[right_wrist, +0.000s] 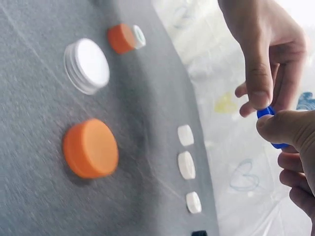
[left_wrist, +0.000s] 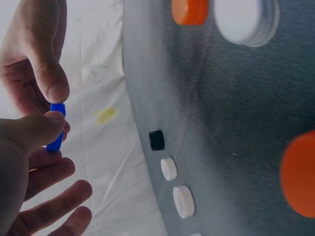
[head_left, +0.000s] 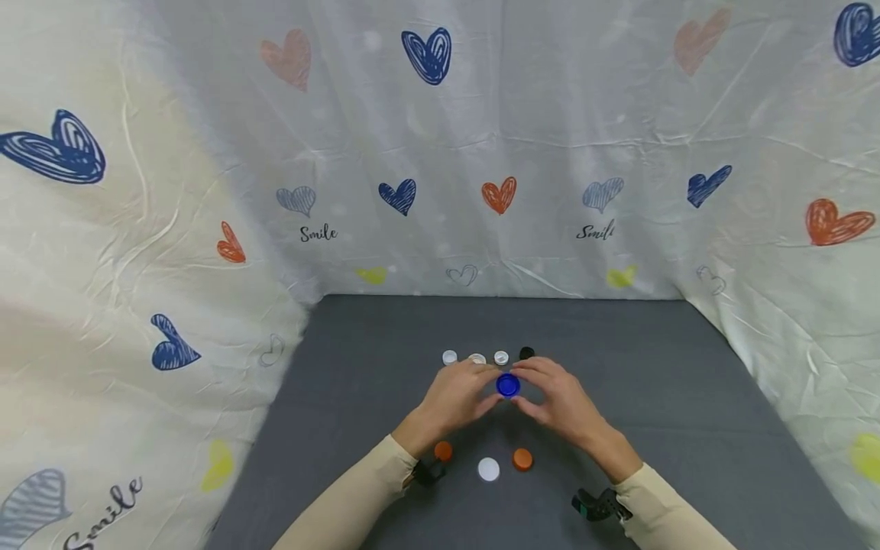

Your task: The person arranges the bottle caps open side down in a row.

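Both forearms, in cream sleeves (head_left: 357, 493), reach forward over the dark grey tabletop (head_left: 660, 367) and angle inward, so the two hands meet at the middle with the wrists well apart. The left hand (head_left: 455, 391) and the right hand (head_left: 560, 399) face each other, thumbs on the near side and fingers arching round the far side. Between their fingertips is a blue bottle cap (head_left: 508, 385), held clear of the tabletop with its round face turned up toward the head camera. Each hand pinches the cap's rim from its own side between thumb and fingers; in the left wrist view the left hand's remaining fingers fan out loosely, off the cap. Beyond the hands runs a row of caps: a white cap (head_left: 450, 357), a second one partly hidden by the left hand, a third white cap (head_left: 501, 357) and a black cap (head_left: 526, 353). Nearer the person lie a larger white cap (head_left: 489, 469), an orange cap (head_left: 522, 459) to its right and another orange cap (head_left: 443, 451) to its left, beside the left wrist. A heart-printed curtain (head_left: 454, 122) hangs behind.
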Demonstrator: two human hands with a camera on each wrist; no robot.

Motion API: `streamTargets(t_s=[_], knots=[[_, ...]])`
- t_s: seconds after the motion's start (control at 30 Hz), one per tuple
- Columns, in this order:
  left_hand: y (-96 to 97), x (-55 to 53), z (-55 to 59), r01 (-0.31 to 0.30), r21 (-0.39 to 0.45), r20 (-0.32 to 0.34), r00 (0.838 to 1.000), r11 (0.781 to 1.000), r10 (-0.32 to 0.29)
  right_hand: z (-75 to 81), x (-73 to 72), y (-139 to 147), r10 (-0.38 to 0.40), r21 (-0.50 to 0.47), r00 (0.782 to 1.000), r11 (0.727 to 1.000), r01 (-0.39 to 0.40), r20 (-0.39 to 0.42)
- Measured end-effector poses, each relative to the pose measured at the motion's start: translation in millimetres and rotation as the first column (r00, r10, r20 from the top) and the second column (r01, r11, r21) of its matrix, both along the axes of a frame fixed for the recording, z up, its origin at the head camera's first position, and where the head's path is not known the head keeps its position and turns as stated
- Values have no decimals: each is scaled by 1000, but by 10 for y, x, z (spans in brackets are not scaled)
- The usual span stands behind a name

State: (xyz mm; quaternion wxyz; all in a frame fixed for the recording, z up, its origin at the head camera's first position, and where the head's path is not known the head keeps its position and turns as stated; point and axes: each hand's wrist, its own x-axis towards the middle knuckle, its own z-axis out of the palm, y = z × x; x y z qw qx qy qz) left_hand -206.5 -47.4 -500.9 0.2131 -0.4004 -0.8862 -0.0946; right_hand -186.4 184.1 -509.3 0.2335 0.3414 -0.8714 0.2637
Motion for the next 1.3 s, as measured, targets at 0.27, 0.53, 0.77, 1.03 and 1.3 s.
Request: streamTargets(t_s=[0.27, 0.53, 0.77, 1.03, 1.3], knots=[[-145, 71, -106, -1, -6, 20, 1000, 1000, 1, -145, 54, -140, 26, -23, 1000, 999, -26, -3], [-194, 100, -158, -10, -10, 52, 999, 1000, 11, -199, 62, -162, 20, -11, 1000, 1000, -20, 20], [-246, 115, -142, 35, 79, -51, 998, 996, -31, -147, 55, -164, -6, -7, 999, 1000, 6, 39], [-246, 95, -155, 156, 150, -204, 971, 976, -124, -80, 105, -164, 28, -100, 980, 995, -8, 199], [-254, 93, -190, 108, 249, -74, 993, 962, -92, -52, 122, -163, 33, -144, 979, 990, -4, 203]])
